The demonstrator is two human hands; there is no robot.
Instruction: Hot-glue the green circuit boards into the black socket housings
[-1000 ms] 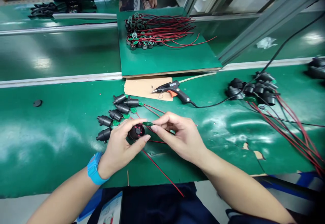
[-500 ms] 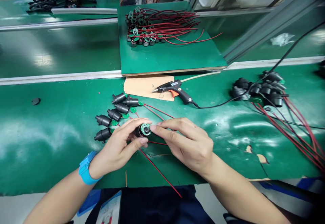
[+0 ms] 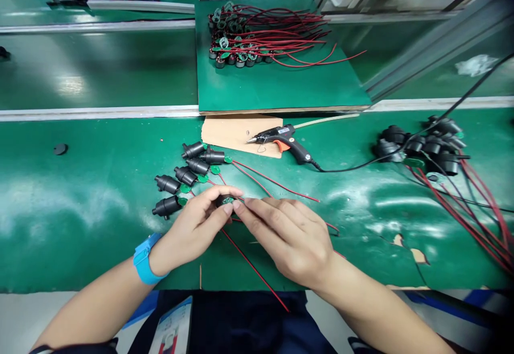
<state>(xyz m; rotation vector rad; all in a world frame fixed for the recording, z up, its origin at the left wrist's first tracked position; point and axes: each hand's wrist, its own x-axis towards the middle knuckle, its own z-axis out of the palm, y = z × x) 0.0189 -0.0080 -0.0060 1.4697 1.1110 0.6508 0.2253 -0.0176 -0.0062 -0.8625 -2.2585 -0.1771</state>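
Note:
A short black cylindrical housing with a round green circuit board [image 3: 227, 201] in its end is gripped between the thumb and fingers of my left hand [image 3: 196, 224]. My right hand [image 3: 295, 236] has its thumb and fingertips pinched together at the rim of that board; whatever lies between them is hidden. Thin red wires [image 3: 257, 271] trail out below and beyond my hands. Just past my left hand lie several black cylindrical housings [image 3: 167, 184] with small green boards and red wires.
A black glue gun [image 3: 281, 138] rests by tan cardboard [image 3: 223, 132]. Behind it, a raised green board [image 3: 281, 90] bears rows of red-wired parts [image 3: 241, 43]. More black housings [image 3: 433, 142] are piled at right, crossed by a black cable. A black cap [image 3: 60, 149] lies left.
The held housing has tilted, so its board shows less face-on. My right fingertips have come closer over the board, against my left thumb. The whole view has shifted slightly.

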